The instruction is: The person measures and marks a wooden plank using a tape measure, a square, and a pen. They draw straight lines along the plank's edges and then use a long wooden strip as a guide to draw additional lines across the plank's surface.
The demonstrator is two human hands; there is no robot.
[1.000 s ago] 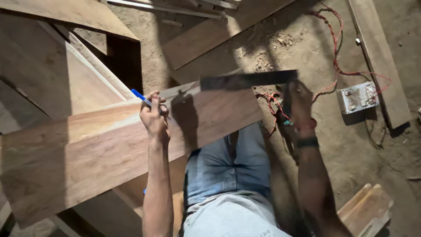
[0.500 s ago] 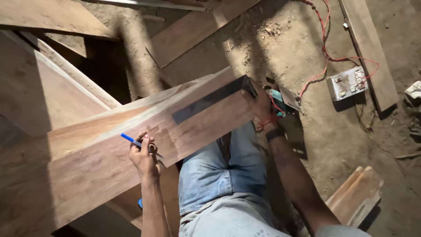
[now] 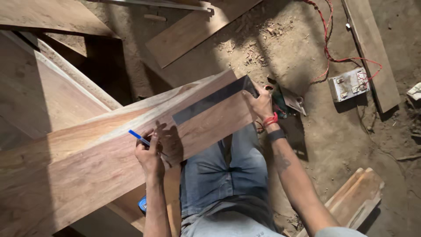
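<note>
A long wooden plank (image 3: 87,162) lies slanted across my lap, over my blue jeans. My left hand (image 3: 150,153) grips a blue pen (image 3: 139,138) and rests on the plank near its near edge. My right hand (image 3: 259,104) presses the end of a dark metal square ruler (image 3: 210,100) against the plank's right end. The ruler's blade lies flat along the wood, pointing toward the pen. A red thread and a dark band circle my right wrist.
More planks (image 3: 193,28) lie on the dirt floor ahead and at left. A red cable (image 3: 326,48) runs to a small white electrical box (image 3: 348,84). A long board (image 3: 370,48) lies at right, stacked wood pieces (image 3: 357,197) at lower right, a blue object (image 3: 143,204) under the plank.
The plank and ruler have tilted and shifted left in view. My left hand with the pen has slid down along the plank, away from the ruler's tip.
</note>
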